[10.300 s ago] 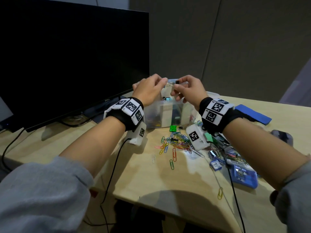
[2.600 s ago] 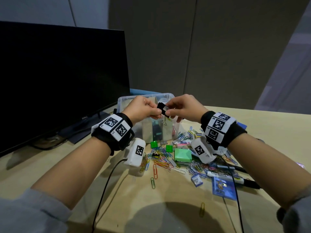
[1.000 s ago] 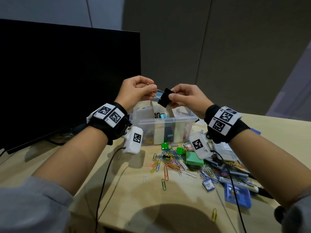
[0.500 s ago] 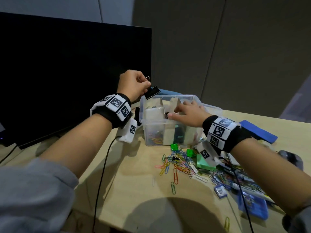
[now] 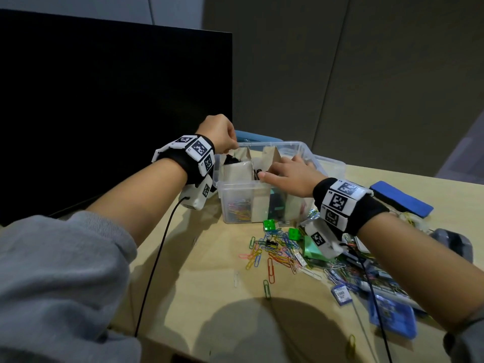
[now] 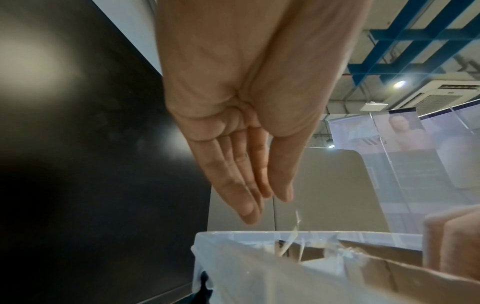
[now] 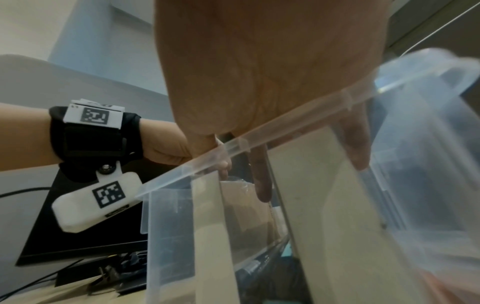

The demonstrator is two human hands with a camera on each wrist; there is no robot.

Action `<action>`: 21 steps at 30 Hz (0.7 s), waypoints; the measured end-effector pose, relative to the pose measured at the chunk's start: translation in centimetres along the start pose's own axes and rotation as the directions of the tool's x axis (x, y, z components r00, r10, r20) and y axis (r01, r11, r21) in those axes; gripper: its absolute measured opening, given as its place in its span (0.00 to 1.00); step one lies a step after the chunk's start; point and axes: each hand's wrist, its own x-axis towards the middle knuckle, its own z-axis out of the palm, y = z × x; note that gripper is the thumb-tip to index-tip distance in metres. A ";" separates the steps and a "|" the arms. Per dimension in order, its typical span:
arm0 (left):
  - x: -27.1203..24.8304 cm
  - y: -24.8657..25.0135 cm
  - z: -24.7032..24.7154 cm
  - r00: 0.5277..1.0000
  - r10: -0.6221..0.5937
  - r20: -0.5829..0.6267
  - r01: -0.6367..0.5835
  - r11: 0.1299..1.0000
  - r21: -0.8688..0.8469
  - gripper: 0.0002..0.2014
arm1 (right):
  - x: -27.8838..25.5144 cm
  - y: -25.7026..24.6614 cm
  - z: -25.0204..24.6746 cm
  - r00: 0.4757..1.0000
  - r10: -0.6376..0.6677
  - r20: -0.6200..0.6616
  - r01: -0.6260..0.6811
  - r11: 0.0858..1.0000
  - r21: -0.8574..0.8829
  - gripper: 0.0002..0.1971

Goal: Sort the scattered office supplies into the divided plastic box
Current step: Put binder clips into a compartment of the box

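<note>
The clear divided plastic box (image 5: 235,185) stands mid-table with cardboard dividers. My left hand (image 5: 231,148) hovers over its back-left corner, fingers straight and pointing down, holding nothing; the left wrist view shows the left hand (image 6: 267,197) empty just above the box rim (image 6: 259,234). A black binder clip (image 5: 231,160) lies in the back-left compartment right under those fingers. My right hand (image 5: 280,169) rests flat on the dividers, thumb at the front wall. Through the clear wall, the right wrist view shows its fingers (image 7: 262,185) reaching down inside. Coloured paper clips (image 5: 239,209) fill the front-left compartment.
Loose paper clips (image 5: 272,250), small green clips (image 5: 269,225), a green block (image 5: 310,250) and blue packs (image 5: 392,315) lie scattered in front and right of the box. A blue pad (image 5: 402,199) lies at the right. The black monitor (image 5: 104,100) stands close on the left.
My left hand came down from above the box's left corner and let go of the black binder clip, which now lies in the back-left compartment. The right hand stayed on the box.
</note>
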 end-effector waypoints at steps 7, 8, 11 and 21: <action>-2.1 0.0 0.8 0.999 0.043 -0.011 -0.042 0.996 0.074 0.18 | 0.0 0.2 0.2 0.998 -0.044 -0.035 0.045 0.999 0.017 0.28; -2.6 -0.2 1.4 0.999 0.039 -0.013 -0.037 0.995 0.090 0.20 | 0.0 0.2 0.3 0.996 -0.063 -0.058 0.064 0.998 0.018 0.27; -4.3 -0.7 3.3 1.000 0.009 0.030 -0.014 0.986 0.169 0.26 | -0.4 0.7 0.6 0.978 -0.147 -0.147 0.155 0.987 0.047 0.24; -6.0 -1.4 5.7 0.999 0.033 -0.028 -0.032 0.999 0.043 0.20 | -3.2 4.8 0.6 0.890 -0.290 -0.351 0.348 0.930 0.115 0.09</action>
